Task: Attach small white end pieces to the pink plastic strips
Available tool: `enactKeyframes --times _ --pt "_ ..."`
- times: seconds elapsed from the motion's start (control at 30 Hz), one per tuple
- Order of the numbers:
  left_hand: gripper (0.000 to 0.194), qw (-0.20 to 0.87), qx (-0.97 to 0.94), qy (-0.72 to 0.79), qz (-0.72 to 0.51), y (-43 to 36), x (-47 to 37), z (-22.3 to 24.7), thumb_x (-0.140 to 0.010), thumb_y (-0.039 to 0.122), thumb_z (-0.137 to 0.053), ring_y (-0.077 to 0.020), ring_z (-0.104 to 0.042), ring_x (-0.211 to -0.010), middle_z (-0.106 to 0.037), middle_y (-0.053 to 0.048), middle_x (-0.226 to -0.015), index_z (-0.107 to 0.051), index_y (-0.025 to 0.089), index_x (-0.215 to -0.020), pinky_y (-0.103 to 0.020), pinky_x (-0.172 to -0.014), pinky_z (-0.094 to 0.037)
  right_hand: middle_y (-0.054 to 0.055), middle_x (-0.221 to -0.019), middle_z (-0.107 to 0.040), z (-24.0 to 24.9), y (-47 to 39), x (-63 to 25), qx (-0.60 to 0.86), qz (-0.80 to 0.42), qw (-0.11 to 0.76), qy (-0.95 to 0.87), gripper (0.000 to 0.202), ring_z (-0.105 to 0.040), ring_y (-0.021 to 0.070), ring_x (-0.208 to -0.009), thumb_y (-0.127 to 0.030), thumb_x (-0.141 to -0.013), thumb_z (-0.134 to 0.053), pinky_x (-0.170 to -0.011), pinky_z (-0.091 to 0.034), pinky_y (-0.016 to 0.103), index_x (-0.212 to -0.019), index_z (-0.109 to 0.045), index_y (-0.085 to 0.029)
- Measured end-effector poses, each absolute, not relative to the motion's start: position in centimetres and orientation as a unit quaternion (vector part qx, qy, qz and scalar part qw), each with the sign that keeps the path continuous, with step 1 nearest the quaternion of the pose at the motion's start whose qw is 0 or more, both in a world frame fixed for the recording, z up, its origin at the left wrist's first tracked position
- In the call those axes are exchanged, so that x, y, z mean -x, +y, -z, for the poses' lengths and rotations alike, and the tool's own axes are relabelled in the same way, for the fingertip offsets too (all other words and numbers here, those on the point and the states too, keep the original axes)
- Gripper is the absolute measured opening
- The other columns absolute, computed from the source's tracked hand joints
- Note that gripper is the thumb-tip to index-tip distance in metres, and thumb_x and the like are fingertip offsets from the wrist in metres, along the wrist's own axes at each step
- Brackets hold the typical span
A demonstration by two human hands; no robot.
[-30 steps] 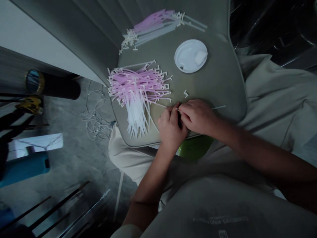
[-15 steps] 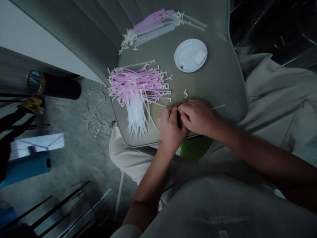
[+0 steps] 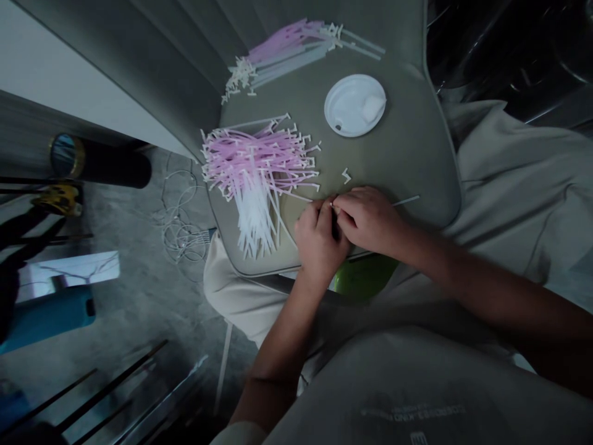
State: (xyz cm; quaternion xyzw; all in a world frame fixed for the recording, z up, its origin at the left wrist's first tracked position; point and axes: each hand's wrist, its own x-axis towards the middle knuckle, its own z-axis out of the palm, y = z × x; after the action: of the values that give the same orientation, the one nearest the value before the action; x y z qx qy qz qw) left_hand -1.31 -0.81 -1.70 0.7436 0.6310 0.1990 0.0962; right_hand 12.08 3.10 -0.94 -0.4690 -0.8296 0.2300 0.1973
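Note:
My left hand [image 3: 321, 238] and my right hand [image 3: 368, 217] meet at the front of a grey-green chair seat [image 3: 412, 148], fingers closed around thin sticks. A pale stick end [image 3: 406, 201] sticks out past my right hand, and another thin stick [image 3: 296, 196] reaches my left fingers. A tiny white piece shows between the fingertips; the rest of it is hidden. Left of my hands lies a large pile of pink and white sticks [image 3: 259, 157] with white end pieces. One small white connector [image 3: 346, 176] rests just above my hands.
A white lid [image 3: 354, 105] lies on the seat's upper right. Another bundle of sticks [image 3: 291, 49] is near the backrest. On the floor at the left are a coiled cable [image 3: 183, 235] and a black cylinder [image 3: 111, 162]. Something green [image 3: 365, 277] shows beneath the seat.

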Motion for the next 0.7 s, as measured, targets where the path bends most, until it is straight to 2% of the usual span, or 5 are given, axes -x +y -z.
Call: enactKeyframes --times 0.37,0.7 --pt "0.046 0.090 -0.739 0.619 -0.248 -1.13 1.50 2.16 -0.091 0.026 -0.049 -0.0229 -0.059 -0.097 -0.062 -0.013 -0.107 -0.053 0.012 -0.135 -0.036 -0.083 -0.047 0.006 -0.073 -0.065 1.03 3.22 -12.65 0.429 -0.231 0.235 -0.841 0.020 -0.050 0.0179 -0.069 -0.019 -0.090 -0.048 -0.071 -0.032 0.033 -0.077 -0.062 -0.015" --pt "0.050 0.096 -0.747 0.602 -0.265 -1.14 1.89 2.59 -0.093 0.028 -0.045 -0.0198 -0.057 -0.097 -0.061 -0.011 -0.108 -0.047 0.018 -0.141 -0.033 -0.082 -0.046 0.004 -0.066 -0.059 0.82 3.20 -13.00 0.415 -0.242 0.234 -0.845 0.024 -0.045 0.0164 -0.065 -0.018 -0.089 -0.044 -0.069 -0.030 0.033 -0.068 -0.056 -0.017"
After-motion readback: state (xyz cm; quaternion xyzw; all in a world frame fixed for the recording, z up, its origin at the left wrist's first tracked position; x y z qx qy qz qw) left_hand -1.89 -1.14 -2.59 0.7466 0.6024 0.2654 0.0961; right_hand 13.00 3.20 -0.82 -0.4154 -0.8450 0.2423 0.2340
